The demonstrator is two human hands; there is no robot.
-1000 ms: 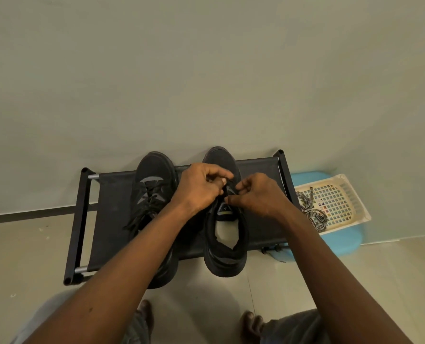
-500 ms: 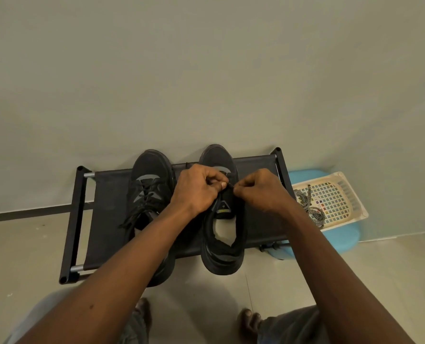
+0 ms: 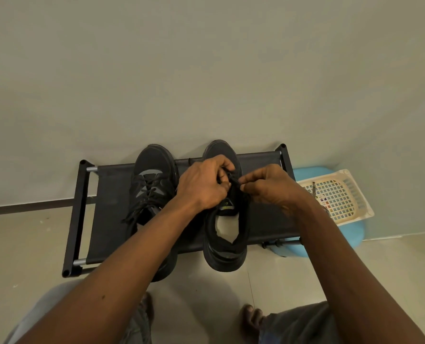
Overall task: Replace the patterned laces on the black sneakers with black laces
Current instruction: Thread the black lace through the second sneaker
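Two black sneakers stand side by side on a low black rack [image 3: 112,202]. The left sneaker [image 3: 152,184] carries black laces whose ends trail off its left side. Over the right sneaker [image 3: 227,234], near the eyelets, my left hand [image 3: 204,186] curls round a black lace [image 3: 233,181]. My right hand [image 3: 268,188] pinches the same lace between thumb and fingertip just to the right. The hands hide most of that shoe's lacing. Only a bit of the patterned laces [image 3: 314,188] shows in the basket, behind my right forearm.
A cream plastic basket [image 3: 348,194] sits on a blue stool [image 3: 353,234] to the right of the rack. A pale wall stands right behind the rack. My knees and bare toes [image 3: 252,316] are at the bottom on the tiled floor.
Both hands have shifted slightly up toward the toe end of the right sneaker, still working the black lace. The sneakers and rack have stayed put.
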